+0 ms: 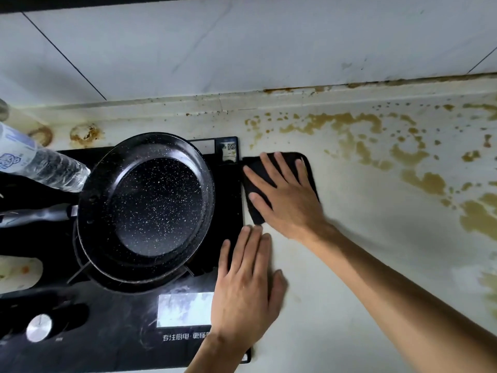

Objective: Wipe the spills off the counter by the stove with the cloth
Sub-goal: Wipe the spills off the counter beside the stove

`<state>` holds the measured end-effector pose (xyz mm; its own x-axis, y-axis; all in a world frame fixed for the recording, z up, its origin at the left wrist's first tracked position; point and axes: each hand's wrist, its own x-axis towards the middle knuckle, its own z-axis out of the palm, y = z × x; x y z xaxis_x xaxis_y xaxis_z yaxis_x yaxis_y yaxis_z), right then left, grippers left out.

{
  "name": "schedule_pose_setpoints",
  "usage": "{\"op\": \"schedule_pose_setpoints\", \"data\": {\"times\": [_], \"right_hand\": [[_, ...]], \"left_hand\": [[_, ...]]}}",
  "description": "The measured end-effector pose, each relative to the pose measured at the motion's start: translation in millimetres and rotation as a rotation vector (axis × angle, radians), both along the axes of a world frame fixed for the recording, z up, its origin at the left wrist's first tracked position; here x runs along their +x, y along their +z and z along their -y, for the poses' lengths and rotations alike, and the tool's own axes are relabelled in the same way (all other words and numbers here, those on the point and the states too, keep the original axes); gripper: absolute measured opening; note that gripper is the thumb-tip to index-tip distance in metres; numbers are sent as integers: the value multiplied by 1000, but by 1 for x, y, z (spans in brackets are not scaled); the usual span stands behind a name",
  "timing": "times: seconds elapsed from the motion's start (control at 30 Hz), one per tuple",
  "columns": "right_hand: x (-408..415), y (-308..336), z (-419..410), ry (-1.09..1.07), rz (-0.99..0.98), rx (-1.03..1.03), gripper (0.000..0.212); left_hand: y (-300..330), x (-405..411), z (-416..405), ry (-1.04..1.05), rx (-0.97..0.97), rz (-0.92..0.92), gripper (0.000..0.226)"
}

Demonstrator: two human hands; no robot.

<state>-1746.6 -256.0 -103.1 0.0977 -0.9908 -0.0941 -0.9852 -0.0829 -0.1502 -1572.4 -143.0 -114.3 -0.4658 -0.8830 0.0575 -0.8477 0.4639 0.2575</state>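
Observation:
A black cloth [309,168] lies flat on the pale counter [363,251], right beside the black stove [121,332]. My right hand [285,195] presses on the cloth with straight, spread fingers and covers most of it. My left hand [247,281] rests flat over the stove's right edge, its fingers straight and partly on the counter. Brown spills [352,125] spread across the back and right of the counter, with larger patches [478,216] at the far right.
A black speckled frying pan [146,208] sits on the stove, handle pointing left. A clear plastic water bottle [40,160] lies at the far left. A silver knob [39,327] is on the stove's front. A white tiled wall [215,49] rises behind the counter.

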Motion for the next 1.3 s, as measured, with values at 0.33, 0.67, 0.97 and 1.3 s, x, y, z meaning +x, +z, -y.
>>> {"op": "schedule_pose_setpoints", "data": {"times": [0.33,0.67,0.97,1.3], "right_hand": [[-31,1,14,-231,6,-1,62],[-10,-5,94,-129,77,-10,59],[-18,-5,39,-313,22,-29,62],[-53,0,91,-336,30,-142,61]], "left_hand": [[-6,1,1,6,-26,-49,70],[-13,1,-2,-3,-34,-51,73],[-13,0,-1,0,-51,-40,74],[-12,2,1,-3,-76,-27,78]]}}
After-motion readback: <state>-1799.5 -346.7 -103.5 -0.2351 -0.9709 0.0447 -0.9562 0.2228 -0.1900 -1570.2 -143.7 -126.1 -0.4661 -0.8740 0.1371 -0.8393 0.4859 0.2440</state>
